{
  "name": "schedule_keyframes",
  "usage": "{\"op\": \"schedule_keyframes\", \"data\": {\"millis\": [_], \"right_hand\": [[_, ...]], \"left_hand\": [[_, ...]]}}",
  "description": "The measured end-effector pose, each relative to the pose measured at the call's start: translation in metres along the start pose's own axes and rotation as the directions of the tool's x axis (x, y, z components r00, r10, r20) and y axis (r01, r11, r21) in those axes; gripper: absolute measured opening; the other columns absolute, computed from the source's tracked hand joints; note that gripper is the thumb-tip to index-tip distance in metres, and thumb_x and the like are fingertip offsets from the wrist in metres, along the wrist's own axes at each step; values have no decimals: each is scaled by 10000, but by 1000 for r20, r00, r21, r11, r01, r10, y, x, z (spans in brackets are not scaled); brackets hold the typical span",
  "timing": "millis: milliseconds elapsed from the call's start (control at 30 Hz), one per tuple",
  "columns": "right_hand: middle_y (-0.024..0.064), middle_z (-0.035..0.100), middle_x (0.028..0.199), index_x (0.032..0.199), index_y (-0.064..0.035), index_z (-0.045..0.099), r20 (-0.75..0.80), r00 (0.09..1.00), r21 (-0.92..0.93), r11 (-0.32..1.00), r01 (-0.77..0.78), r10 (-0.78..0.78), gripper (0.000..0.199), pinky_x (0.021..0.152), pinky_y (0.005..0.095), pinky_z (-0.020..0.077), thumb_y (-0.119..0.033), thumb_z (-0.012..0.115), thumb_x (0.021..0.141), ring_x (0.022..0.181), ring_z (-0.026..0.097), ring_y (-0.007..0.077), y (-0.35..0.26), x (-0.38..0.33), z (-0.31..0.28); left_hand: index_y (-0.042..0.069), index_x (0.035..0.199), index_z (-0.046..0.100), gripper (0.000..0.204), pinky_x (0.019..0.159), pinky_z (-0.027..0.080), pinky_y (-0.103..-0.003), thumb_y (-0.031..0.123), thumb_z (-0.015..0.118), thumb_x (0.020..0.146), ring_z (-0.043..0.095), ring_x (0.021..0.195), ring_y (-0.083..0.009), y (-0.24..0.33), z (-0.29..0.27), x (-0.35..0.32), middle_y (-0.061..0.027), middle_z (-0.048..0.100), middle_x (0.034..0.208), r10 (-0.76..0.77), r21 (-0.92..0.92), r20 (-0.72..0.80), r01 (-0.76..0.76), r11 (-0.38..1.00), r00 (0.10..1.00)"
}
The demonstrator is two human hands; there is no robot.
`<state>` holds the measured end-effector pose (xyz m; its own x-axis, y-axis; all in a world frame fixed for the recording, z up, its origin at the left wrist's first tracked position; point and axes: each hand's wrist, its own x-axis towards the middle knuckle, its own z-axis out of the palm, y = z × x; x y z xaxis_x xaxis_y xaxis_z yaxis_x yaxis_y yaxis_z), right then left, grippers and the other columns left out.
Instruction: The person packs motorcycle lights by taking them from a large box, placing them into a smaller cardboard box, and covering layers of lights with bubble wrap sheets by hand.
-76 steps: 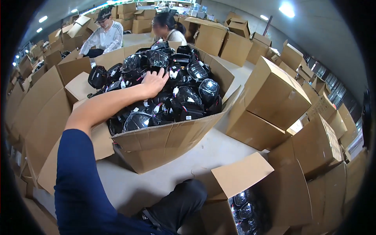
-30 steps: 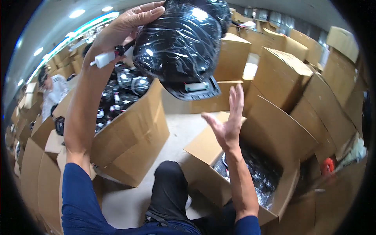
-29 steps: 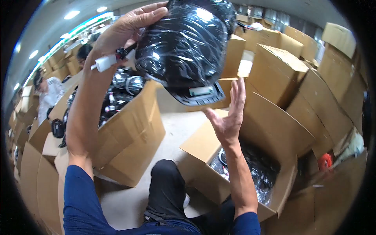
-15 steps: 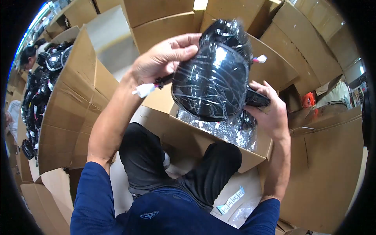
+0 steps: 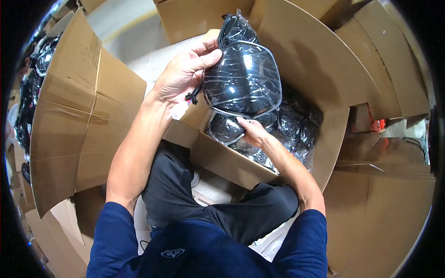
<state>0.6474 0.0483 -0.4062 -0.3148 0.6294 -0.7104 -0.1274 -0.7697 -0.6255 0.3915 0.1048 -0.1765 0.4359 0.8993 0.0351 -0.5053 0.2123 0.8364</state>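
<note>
A black vehicle side mirror (image 5: 243, 81), wrapped in clear film, is raised over a cardboard box with its face toward me. My left hand (image 5: 187, 69) is closed on its upper left edge, thumb in front. A white plug (image 5: 180, 110) on a short cable hangs by my left wrist. At the mirror's lower edge is my right hand (image 5: 254, 131), thumb up and fingers curled, partly hidden. Beside those fingers shows a rounded black wrapped piece (image 5: 226, 128); whether it belongs to the same mirror I cannot tell.
The open cardboard box (image 5: 232, 160) before my knees holds several wrapped black mirrors (image 5: 296, 123) and bubble wrap. A tall carton (image 5: 65, 125) stands at left, with more wrapped black parts (image 5: 27, 104) beyond it. Large cartons (image 5: 380, 208) stand at right.
My right hand has left the mirror's right-hand arm and moved down and left to its lower edge. The mirror has turned slightly. More wrapped mirrors in the box now show.
</note>
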Motion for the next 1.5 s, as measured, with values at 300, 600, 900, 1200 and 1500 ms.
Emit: {"op": "schedule_keyframes", "data": {"millis": [300, 600, 900, 1200, 1500], "right_hand": [[247, 691, 1161, 1307, 18, 583, 86, 962, -996, -28, 81, -258, 923, 950, 425, 529, -672, 778, 726, 1092, 671, 388, -2, 6, 42], [157, 621, 1344, 1360, 16, 550, 293, 809, 357, 843, 401, -509, 742, 1107, 420, 439, -606, 538, 955, 1237, 592, 271, -102, -111, 10], [94, 578, 1410, 1466, -49, 461, 232, 678, 503, 683, 530, -697, 923, 1143, 418, 395, -542, 822, 774, 1296, 538, 215, -92, -194, 60], [250, 516, 1414, 1407, -11, 519, 493, 319, -835, -336, 436, -810, 938, 1134, 467, 395, -203, 936, 589, 1301, 522, 400, -150, -272, 45], [199, 712, 994, 1031, 7, 714, 443, 777, -893, -304, 333, -448, 434, 834, 421, 547, -256, 846, 713, 916, 699, 354, -160, -212, -2]], "left_hand": [[-21, 1377, 520, 454, 976, 539, -287, 128, 660, 971, 658, 1108, -147, 10, -28, -19, -99, 648, 1263, 6, -17, 65, -5, 1000, 998], [-23, 1382, 519, 688, 927, 562, -318, 199, 835, 812, 665, 1118, -214, -18, -13, -36, -153, 655, 1261, -164, -38, 197, 175, 984, 967], [-21, 1317, 575, 662, 992, 547, -391, 220, 860, 770, 673, 1112, -244, -37, 13, -31, -153, 668, 1242, -176, -63, 247, 197, 978, 953], [-19, 1286, 618, 585, 1010, 512, -349, 112, 851, 766, 647, 1117, -204, -44, 37, -22, -108, 680, 1220, -464, 198, 332, 420, 886, 821], [40, 1315, 648, 501, 1039, 490, -328, 138, 799, 847, 636, 1136, -174, -38, 17, 7, -81, 694, 1197, -270, 427, 122, 195, 883, 955]]}}
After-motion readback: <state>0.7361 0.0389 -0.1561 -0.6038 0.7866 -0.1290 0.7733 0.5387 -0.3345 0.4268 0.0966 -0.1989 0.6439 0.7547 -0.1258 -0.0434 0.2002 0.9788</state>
